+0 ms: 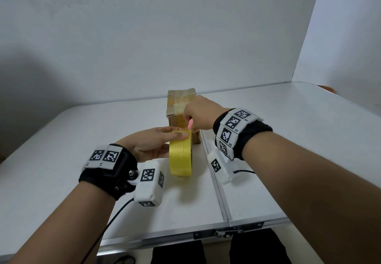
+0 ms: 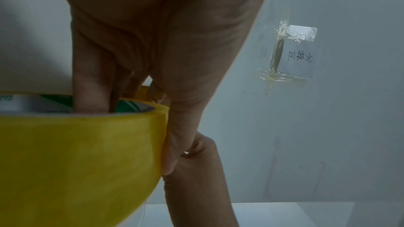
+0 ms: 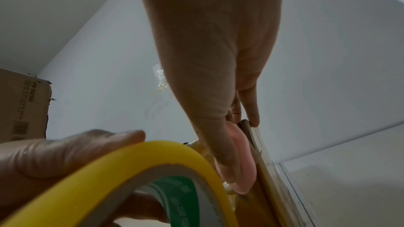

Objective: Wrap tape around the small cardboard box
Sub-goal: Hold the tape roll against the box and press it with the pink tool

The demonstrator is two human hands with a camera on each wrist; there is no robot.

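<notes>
One small cardboard box (image 1: 181,107) stands upright just above the middle of the head view, on the white table (image 1: 288,140), its top already banded with clear tape. One roll of yellow tape (image 1: 180,154) stands on edge directly below the box in the frame, close to its near face. The left hand (image 1: 152,144), at centre left, grips the roll: in the left wrist view a finger (image 2: 91,92) reaches down into the core while the thumb (image 2: 174,135) lies along the outer yellow face. The right hand (image 1: 199,113), just right of centre, rests against the box's near upper edge, its fingers curled around a small pink object (image 1: 190,124); what that object is cannot be told. In the right wrist view the pink object (image 3: 242,167) lies pressed flat against the box's side (image 3: 262,187), with a fingertip (image 3: 253,113) on the box's edge above it. A strip of tape (image 1: 181,122) runs from the roll up the box face. One larger printed carton (image 3: 24,104) shows at the left edge of the right wrist view.
</notes>
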